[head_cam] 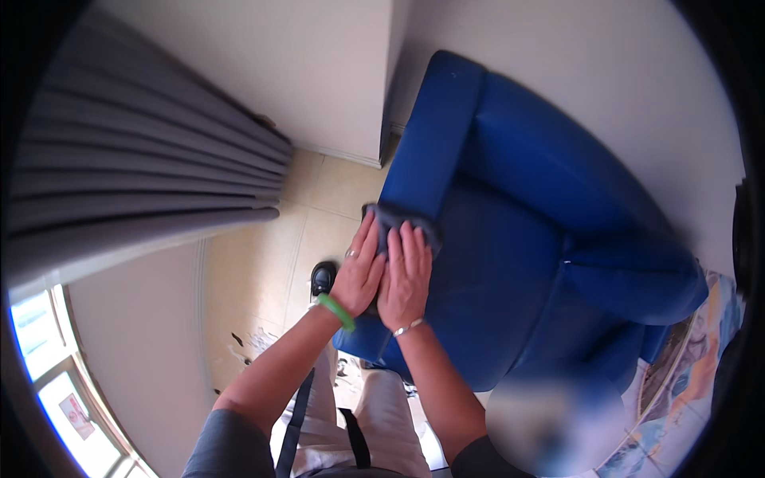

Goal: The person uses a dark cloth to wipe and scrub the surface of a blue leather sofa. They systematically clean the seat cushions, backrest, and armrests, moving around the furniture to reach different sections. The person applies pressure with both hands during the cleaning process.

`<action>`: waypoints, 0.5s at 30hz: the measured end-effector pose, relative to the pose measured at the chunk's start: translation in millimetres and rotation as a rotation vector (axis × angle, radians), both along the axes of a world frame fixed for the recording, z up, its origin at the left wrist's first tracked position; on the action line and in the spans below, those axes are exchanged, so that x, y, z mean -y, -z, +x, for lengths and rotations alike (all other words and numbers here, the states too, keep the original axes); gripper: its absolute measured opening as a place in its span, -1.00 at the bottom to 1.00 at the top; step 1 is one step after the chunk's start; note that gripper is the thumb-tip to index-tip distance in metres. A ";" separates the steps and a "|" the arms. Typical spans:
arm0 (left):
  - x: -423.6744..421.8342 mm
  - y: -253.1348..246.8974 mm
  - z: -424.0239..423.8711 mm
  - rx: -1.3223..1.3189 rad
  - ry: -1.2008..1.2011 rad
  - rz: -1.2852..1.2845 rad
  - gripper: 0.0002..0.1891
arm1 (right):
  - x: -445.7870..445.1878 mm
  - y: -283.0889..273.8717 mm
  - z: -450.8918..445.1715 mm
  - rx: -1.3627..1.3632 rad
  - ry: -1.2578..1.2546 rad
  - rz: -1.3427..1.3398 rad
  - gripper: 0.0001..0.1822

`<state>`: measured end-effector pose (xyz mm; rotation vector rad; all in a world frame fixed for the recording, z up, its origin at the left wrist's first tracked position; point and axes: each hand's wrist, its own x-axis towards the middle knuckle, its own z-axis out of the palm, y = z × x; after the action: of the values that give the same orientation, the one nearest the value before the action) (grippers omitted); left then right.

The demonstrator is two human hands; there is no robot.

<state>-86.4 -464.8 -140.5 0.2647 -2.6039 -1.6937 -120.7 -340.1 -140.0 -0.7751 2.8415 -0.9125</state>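
Both hands lie side by side on a dark grey cloth [412,220], which rests on the arm of a blue sofa [427,131]. My left hand [360,263], with a ring and a green bangle at the wrist, presses the cloth's near left part. My right hand [406,275], with a silver-coloured bracelet, lies flat with its fingers over the cloth's middle. The thumbs are close together. Part of the cloth is hidden under the fingers. The sofa's seat [490,269] spreads to the right of my hands.
Grey curtains [149,155] hang at the left, above a window [77,382]. A white wall corner [382,119] stands beyond the sofa arm. Tiled floor [263,263] shows between, with a black shoe [323,278] on it. A patterned surface [675,406] lies at the lower right, beside a blurred patch.
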 end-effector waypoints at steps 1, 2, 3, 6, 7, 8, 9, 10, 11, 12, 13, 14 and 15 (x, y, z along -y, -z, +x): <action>2.7 -0.5 -30.1 -0.022 0.013 -0.052 -0.39 | 7.6 2.9 -23.2 -0.043 0.060 -0.041 -0.47; 5.3 0.1 -63.7 -0.108 0.015 -0.174 -0.43 | 15.8 7.2 -48.6 -0.090 0.104 -0.099 -0.48; 11.0 3.9 -97.1 -0.198 0.064 -0.354 -0.45 | 23.1 11.8 -75.6 -0.140 0.154 -0.149 -0.50; 26.3 19.2 -185.2 -0.293 0.057 -0.497 -0.47 | 40.4 12.6 -158.7 -0.246 0.161 -0.085 -0.52; 27.3 27.7 -213.4 -0.297 0.028 -0.449 -0.48 | 40.7 16.5 -187.2 -0.289 0.148 -0.071 -0.51; 30.5 32.6 -240.4 -0.301 0.016 -0.480 -0.49 | 41.3 18.0 -216.2 -0.310 0.134 -0.039 -0.51; 29.9 31.1 -263.2 -0.247 0.008 -0.439 -0.49 | 39.7 20.1 -240.1 -0.324 0.119 -0.006 -0.51; 30.6 23.0 -285.1 -0.197 -0.002 -0.406 -0.49 | 43.6 21.7 -260.0 -0.324 0.125 0.010 -0.51; 30.3 18.4 -301.1 -0.154 -0.007 -0.372 -0.50 | 47.0 21.8 -277.7 -0.332 0.136 0.027 -0.51; 33.5 18.7 -309.1 -0.170 -0.008 -0.379 -0.50 | 51.6 21.1 -284.5 -0.334 0.149 0.036 -0.51; 37.0 20.5 -313.1 -0.180 -0.008 -0.389 -0.49 | 54.6 22.1 -282.9 -0.331 0.176 0.000 -0.51; 41.8 20.4 -314.9 -0.195 -0.010 -0.399 -0.49 | 57.8 21.0 -281.2 -0.333 0.202 -0.037 -0.52; 42.3 25.1 -309.3 -0.232 0.014 -0.389 -0.49 | 56.5 21.7 -279.7 -0.326 0.224 -0.063 -0.53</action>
<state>-395.7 -507.1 -165.7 0.0358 -2.6815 -1.1053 -400.4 -396.5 -161.7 -0.6763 3.2529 -0.9873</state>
